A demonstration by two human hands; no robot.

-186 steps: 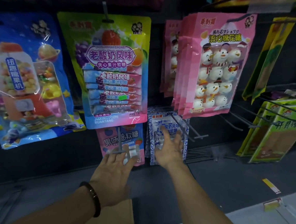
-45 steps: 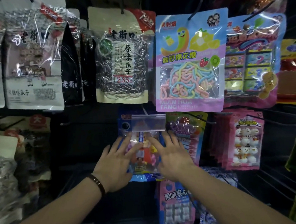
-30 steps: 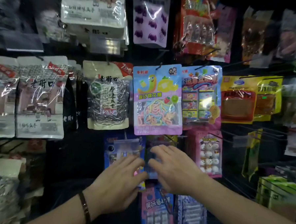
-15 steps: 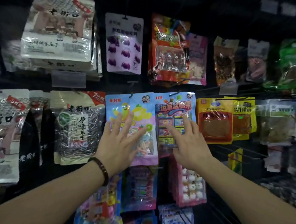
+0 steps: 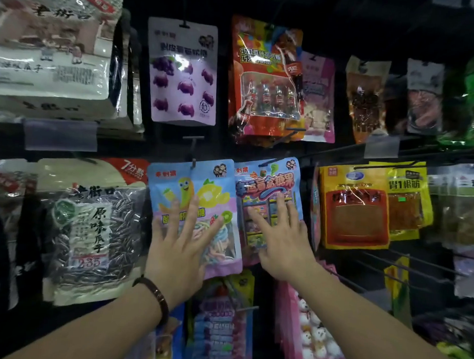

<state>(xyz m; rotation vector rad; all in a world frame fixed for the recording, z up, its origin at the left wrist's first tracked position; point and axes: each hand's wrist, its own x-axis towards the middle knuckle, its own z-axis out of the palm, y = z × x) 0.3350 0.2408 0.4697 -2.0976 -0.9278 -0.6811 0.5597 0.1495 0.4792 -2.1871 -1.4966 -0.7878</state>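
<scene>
My left hand (image 5: 178, 247), with a dark bracelet at the wrist, lies flat with spread fingers on a light-blue and pink bag of rope marshmallow candy (image 5: 175, 187) hanging from a hook. My right hand (image 5: 282, 236) rests with straight fingers on the blue candy bag (image 5: 267, 181) hanging right beside it. Neither hand grips anything.
Hanging snack bags fill a dark peg wall: sunflower seeds (image 5: 93, 232) at left, a purple grape gummy bag (image 5: 182, 72) and a red cola candy bag (image 5: 263, 79) above, yellow spicy strip packs (image 5: 355, 207) at right, a pink snowman marshmallow bag (image 5: 310, 334) below. Bare metal hooks (image 5: 407, 268) jut out lower right.
Over the last seconds both hands climbed from the lower row of bags to the middle row. Since half a second ago they stay flat on the same two candy bags.
</scene>
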